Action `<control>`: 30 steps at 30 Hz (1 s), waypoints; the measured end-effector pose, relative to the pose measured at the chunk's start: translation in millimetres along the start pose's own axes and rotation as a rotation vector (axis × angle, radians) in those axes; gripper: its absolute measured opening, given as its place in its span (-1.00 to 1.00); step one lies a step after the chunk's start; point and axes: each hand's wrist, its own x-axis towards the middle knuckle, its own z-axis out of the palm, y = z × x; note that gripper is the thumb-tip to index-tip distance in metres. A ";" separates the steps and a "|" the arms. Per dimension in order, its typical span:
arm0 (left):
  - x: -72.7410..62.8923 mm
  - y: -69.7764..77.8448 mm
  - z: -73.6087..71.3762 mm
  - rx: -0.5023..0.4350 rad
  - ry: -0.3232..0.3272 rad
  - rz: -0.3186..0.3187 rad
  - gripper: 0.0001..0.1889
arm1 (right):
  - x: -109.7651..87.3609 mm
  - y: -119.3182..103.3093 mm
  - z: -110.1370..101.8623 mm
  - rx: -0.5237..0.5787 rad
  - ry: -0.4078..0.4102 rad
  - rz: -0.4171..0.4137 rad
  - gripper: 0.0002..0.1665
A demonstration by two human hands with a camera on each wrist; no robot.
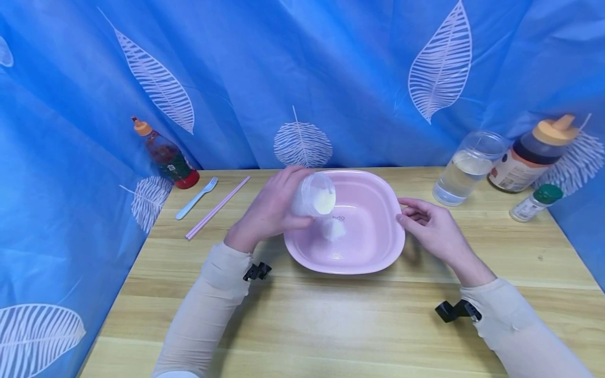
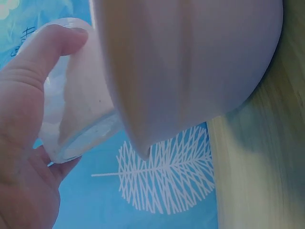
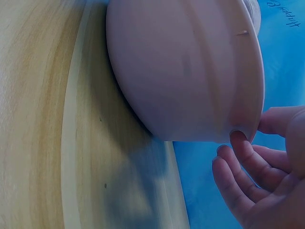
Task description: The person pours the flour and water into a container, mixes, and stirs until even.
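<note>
Powder (image 1: 333, 229), white and heaped, lies at left in a pink basin (image 1: 378, 236) near the far edge of a wooden table (image 1: 350, 325), as a left hand (image 1: 271, 205) grasps a clear jar (image 1: 307, 198) tilted over the basin's left side and a right hand (image 1: 432, 228) pinches the right rim.

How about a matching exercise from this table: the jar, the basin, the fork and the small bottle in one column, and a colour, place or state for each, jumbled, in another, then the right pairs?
Column one
1. Jar
2. Basin
3. Fork
4. Small bottle

Column two
A. Light blue, lying on the table
B. Topped with a green cap
C. Tilted, held in the left grip
D. Pink, with a small white heap inside

Right pairs
1-C, 2-D, 3-A, 4-B
</note>
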 end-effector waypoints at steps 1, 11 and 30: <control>-0.2 -0.5 0.0 -0.011 0.008 0.000 0.02 | 0.0 -0.1 0.0 0.000 0.000 0.001 -0.42; -4.1 -4.1 2.7 -0.224 0.054 -0.083 0.01 | 0.3 -0.6 0.0 0.003 0.002 -0.001 -0.42; -9.1 -3.8 10.0 -0.671 0.021 -0.344 0.01 | -0.2 -0.6 1.9 0.042 0.005 0.008 -0.42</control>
